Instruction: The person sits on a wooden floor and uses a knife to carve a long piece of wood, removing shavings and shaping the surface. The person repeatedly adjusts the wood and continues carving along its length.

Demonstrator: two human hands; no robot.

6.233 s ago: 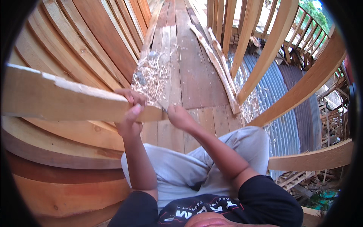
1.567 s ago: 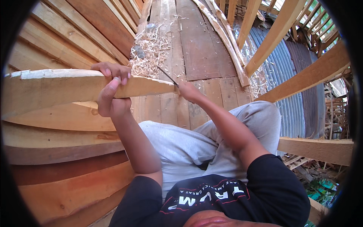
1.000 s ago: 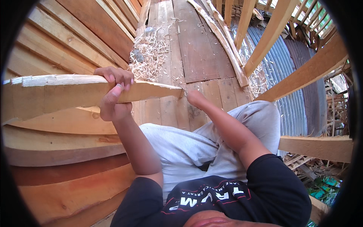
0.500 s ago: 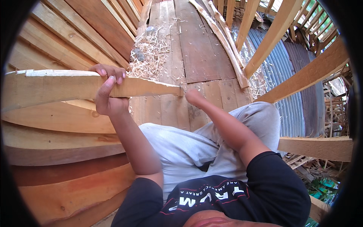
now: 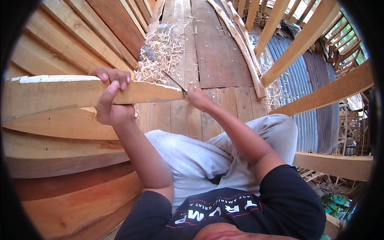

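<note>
A long tapered wooden plank (image 5: 60, 94) runs in from the left edge, its narrow tip near the middle. My left hand (image 5: 108, 96) wraps round it, thumb on the near side and fingers over the pale, rough-cut top edge. By the tip, my right hand (image 5: 199, 99) is closed on a thin dark blade (image 5: 174, 81), probably a knife, seen nearly edge-on. The blade slants away to the far left, over or just beyond the tip. Its handle is hidden in my fist; I cannot tell whether the blade touches the wood.
Wood shavings (image 5: 164, 56) lie heaped on the plank floor (image 5: 216, 60) beyond my hands. Curved timbers (image 5: 60, 148) line the left wall. Two pale poles (image 5: 236, 40) lie at the far right, inside upright ribs (image 5: 300, 44). Corrugated metal sheets (image 5: 294, 76) show outside.
My right hand has shifted slightly left, and the dark blade now shows slanting out from it. My left hand and the plank have moved slightly left in the picture.
</note>
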